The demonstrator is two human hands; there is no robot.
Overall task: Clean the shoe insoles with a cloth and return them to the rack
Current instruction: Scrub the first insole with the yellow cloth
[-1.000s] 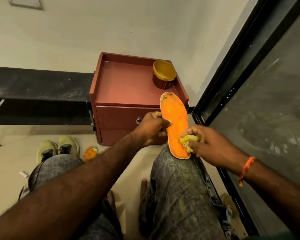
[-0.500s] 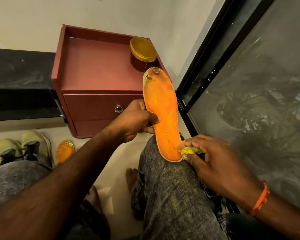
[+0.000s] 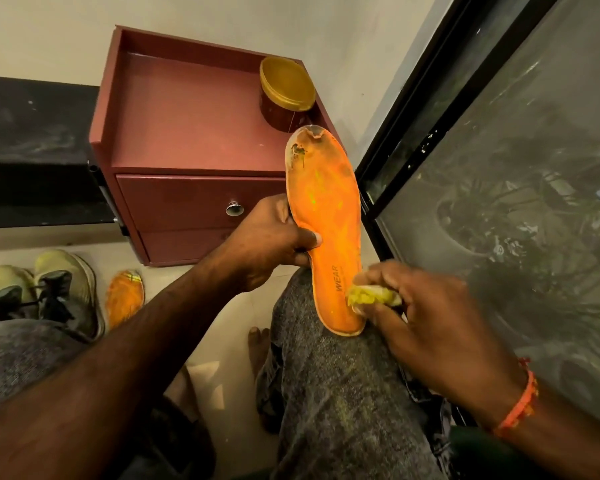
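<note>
Pale floor (image 3: 229, 306) beside window (image 3: 499, 168); two insoles seen, one insole (image 3: 326, 216) gripped by left hand (image 3: 267, 244), cloth (image 3: 371, 295) pinched by right hand (image 3: 430, 317).

Pale wall (image 3: 205, 15) far, maroon drawer cabinet (image 3: 187, 133) against it, black-framed window (image 3: 499, 168) right, light tiled floor (image 3: 222, 306) near, warm dim light.

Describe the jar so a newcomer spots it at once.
Find the maroon bedside cabinet against the wall. On its top, in the back right corner just beyond the tip of the held orange insole, stands the jar: round, dark red, with a gold lid.
</note>
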